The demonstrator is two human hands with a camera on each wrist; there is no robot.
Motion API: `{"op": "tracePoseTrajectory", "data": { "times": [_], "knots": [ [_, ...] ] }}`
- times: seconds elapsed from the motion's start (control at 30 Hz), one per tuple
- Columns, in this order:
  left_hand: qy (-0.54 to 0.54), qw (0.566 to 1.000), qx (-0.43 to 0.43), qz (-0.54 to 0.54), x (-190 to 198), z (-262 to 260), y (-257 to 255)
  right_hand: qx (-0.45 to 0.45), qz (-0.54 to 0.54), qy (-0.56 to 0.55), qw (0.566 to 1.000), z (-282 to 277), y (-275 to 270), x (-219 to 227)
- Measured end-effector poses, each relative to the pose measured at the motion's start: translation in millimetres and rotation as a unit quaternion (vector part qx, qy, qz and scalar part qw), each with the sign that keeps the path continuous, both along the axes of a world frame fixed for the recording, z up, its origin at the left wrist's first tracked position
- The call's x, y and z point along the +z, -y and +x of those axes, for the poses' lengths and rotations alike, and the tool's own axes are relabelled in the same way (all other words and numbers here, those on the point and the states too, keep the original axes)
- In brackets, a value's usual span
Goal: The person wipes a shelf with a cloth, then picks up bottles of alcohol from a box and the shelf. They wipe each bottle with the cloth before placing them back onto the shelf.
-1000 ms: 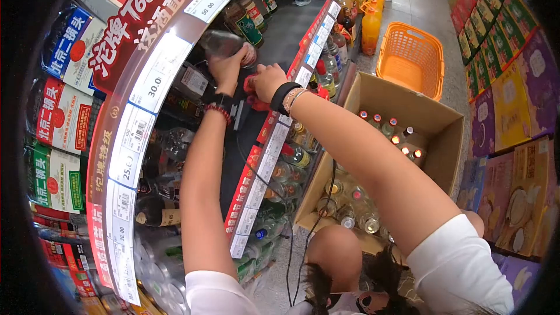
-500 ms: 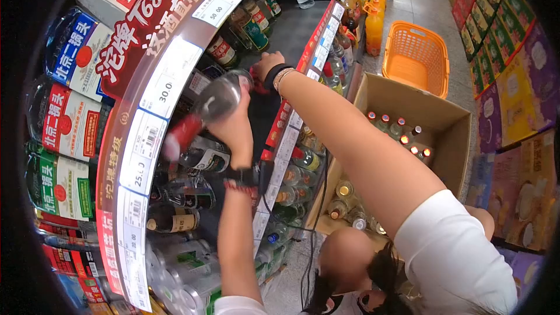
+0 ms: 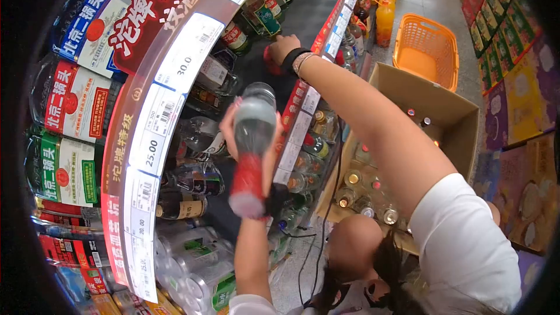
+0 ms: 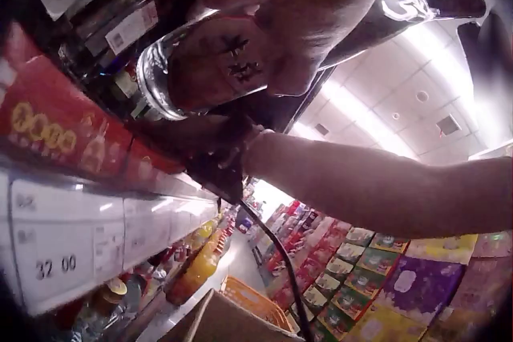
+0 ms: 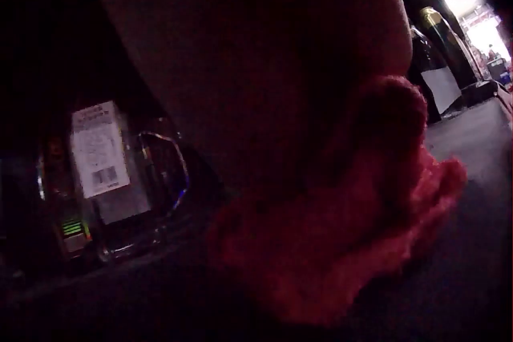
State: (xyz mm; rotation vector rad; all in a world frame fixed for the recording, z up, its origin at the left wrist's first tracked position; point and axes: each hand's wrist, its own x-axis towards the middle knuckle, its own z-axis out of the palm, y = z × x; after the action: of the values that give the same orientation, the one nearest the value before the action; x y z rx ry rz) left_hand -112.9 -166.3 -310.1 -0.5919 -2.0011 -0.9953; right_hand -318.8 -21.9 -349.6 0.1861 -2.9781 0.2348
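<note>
My left hand point(image 3: 270, 157) grips a clear glass bottle point(image 3: 255, 119) with a long red neck and cap, held tilted above the shelf. Its cap end points down toward my forearm, its base away toward the shelf. In the left wrist view, dark characters mark the bottle point(image 4: 228, 61) beside my fingers. Farther along the dark shelf point(image 3: 300, 17), my right hand point(image 3: 287, 48) holds a red cloth point(image 3: 270, 63) against the surface. The right wrist view shows the cloth point(image 5: 321, 254) bunched beneath that hand. Close by lies a boxy bottle point(image 3: 216, 74) with a white label.
Other bottles point(image 3: 259, 17) line the back of the shelf behind a curved strip of price tags point(image 3: 178, 70). At right, a cardboard box point(image 3: 449, 102) holds several bottles, with an orange basket point(image 3: 402, 35) beyond it. A black cable point(image 3: 325, 216) hangs near my knee.
My left hand has lifted the bottle from the back of the shelf and swung it toward me, turning its red neck downward. My right hand has slid the cloth farther along the shelf.
</note>
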Motion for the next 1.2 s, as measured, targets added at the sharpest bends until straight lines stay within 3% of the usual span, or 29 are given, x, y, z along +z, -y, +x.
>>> {"op": "tracePoseTrajectory", "data": {
  "times": [0.07, 0.13, 0.2, 0.23, 0.33, 0.43, 0.53, 0.57, 0.67, 0.7, 0.87, 1.07, 1.2],
  "knots": [
    [0.077, 0.994, -0.064, 0.040, -24, -44, 20, 0.039, -0.006, 0.004, 0.999, 11, -8, -4],
    [0.242, 0.963, -0.039, 0.116, -12, -46, -1, 0.056, 0.009, 0.001, 0.998, 28, -12, -5],
    [0.169, 0.980, -0.007, 0.105, -10, -69, -9, 0.052, 0.006, -0.007, 0.999, 40, -13, -8],
    [0.184, 0.973, -0.020, 0.137, 4, -66, -17, 0.052, 0.004, -0.013, 0.999, 43, -12, -7],
    [0.183, 0.974, -0.021, 0.134, -2, -97, -15, 0.047, -0.008, 0.002, 0.999, 47, -12, -5],
    [0.162, 0.983, 0.013, 0.085, -3, -124, -13, 0.028, -0.009, 0.017, 0.999, 41, -9, -8],
    [0.178, 0.965, -0.102, 0.166, -10, -167, -6, 0.029, -0.007, 0.025, 0.999, 42, -9, -6],
    [0.168, 0.984, -0.012, 0.056, -16, -190, 5, 0.037, -0.016, 0.021, 0.999, 49, -11, -1],
    [0.184, 0.977, 0.093, -0.046, 22, -173, -18, 0.036, -0.030, -0.009, 0.999, 45, -11, -11],
    [0.149, 0.985, 0.081, -0.034, 20, -182, -19, 0.033, -0.027, -0.012, 0.999, 44, -10, -13],
    [0.193, 0.981, 0.022, -0.025, -6, -232, -24, 0.055, -0.019, -0.009, 0.998, 55, -15, -3],
    [0.190, 0.981, -0.008, -0.031, -6, -235, -44, 0.043, -0.047, -0.008, 0.998, 50, -14, -7],
    [0.256, 0.967, -0.011, -0.015, 0, -236, -44, 0.044, -0.022, 0.001, 0.999, 47, -13, -8]
  ]
}}
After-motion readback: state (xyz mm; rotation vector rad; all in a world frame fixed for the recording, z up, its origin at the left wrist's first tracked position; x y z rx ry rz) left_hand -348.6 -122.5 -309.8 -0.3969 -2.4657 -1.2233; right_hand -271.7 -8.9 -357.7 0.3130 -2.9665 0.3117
